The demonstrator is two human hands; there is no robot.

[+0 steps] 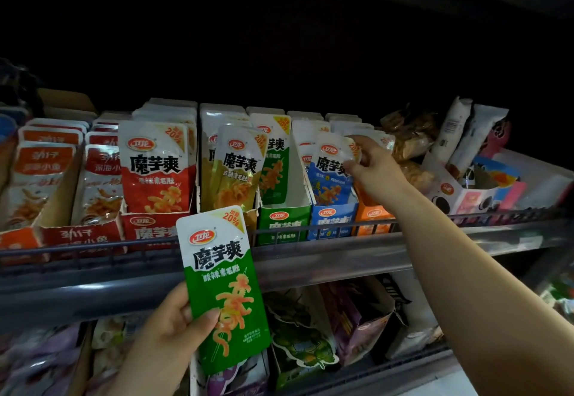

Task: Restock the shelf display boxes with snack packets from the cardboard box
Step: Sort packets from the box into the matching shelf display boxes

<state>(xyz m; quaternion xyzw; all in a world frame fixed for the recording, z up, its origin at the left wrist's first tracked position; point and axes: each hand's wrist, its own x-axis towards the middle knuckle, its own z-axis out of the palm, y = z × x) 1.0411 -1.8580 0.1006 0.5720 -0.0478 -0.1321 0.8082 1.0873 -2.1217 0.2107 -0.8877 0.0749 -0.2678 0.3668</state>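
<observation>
Down at the lower left, the left hand (pixel 174 330) is gripping a green packet (pixel 225 283) by its bottom corner, thumb pressing across the front. Just above the packet's top edge, the green box (pixel 284 223) is showing room at its front. Further right, the right hand (pixel 374 172) is pinching the top corner of a blue packet (pixel 329 178) standing in the blue box (pixel 330 223) below the fingers. These packets are looking light, floppy and slick, so a sealed edge is the safer hold.
</observation>
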